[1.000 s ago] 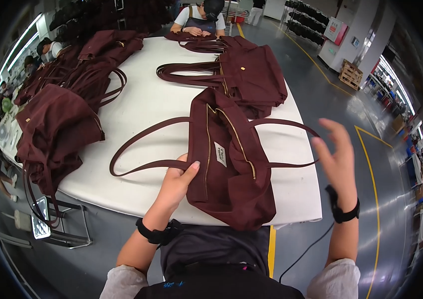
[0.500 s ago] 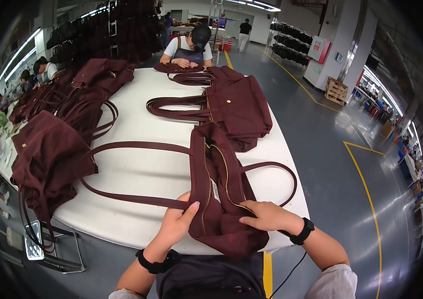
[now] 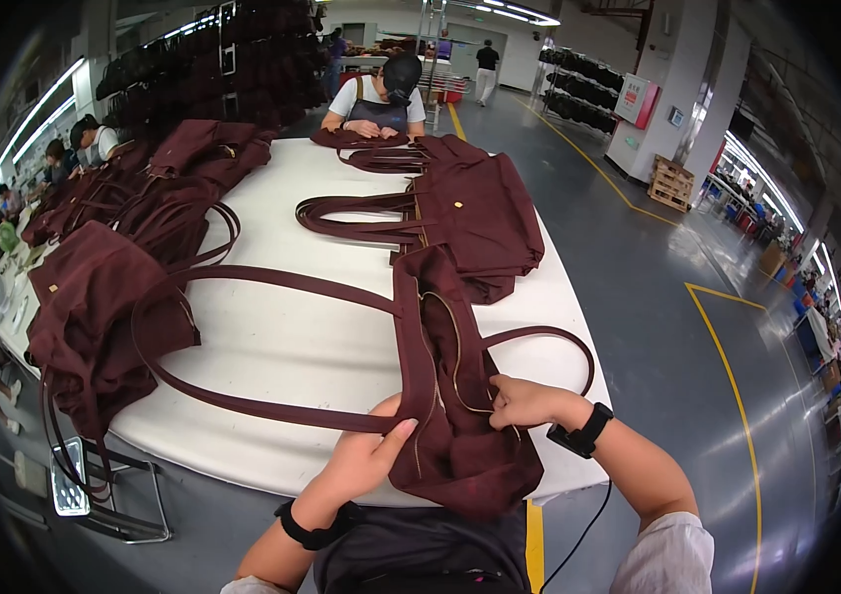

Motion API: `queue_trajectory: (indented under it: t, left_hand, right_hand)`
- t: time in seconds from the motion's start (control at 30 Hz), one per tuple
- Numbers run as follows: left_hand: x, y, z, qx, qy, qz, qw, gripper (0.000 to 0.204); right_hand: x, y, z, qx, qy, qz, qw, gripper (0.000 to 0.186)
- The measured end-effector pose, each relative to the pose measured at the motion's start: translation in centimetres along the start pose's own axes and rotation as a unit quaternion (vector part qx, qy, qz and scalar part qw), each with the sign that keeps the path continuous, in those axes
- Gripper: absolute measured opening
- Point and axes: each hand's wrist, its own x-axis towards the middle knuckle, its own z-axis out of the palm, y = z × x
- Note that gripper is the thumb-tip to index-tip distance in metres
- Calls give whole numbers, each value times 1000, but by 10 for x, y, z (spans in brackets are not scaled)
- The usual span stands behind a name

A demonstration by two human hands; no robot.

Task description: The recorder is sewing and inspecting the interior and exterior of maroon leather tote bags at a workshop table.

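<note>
A maroon tote bag lies on the white table in front of me, its mouth parted. A brass-toned zipper runs along both edges of the opening. My left hand is closed on the left rim, thumb on top near the base of a long strap that loops out to the left. On the opposite rim, my right hand pinches the zippered edge. The second strap curves over the table's right side. Folds of cloth hide part of the bag's inside.
More maroon bags lie beyond mine, and others are heaped at left. A co-worker bends over the table's far end. A metal-framed stool stands at lower left. Yellow floor lines run at right.
The bag and my left hand have shifted slightly right. My right hand has moved up along the rim, its fingers drawn together on the edge. The left strap has bowed further out.
</note>
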Motion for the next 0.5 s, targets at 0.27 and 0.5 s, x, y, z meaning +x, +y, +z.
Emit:
queue_trajectory:
  t: [0.27,0.5]
  left_hand:
    - [-16,-37,-32,-182,143,-159,960,33]
    - [-37,-7,-55,30,-37,-352,935,43]
  right_hand:
    - [-9,11,21,456,69,-43,886,53]
    - [-9,-12,28,663,98,-171,722,51]
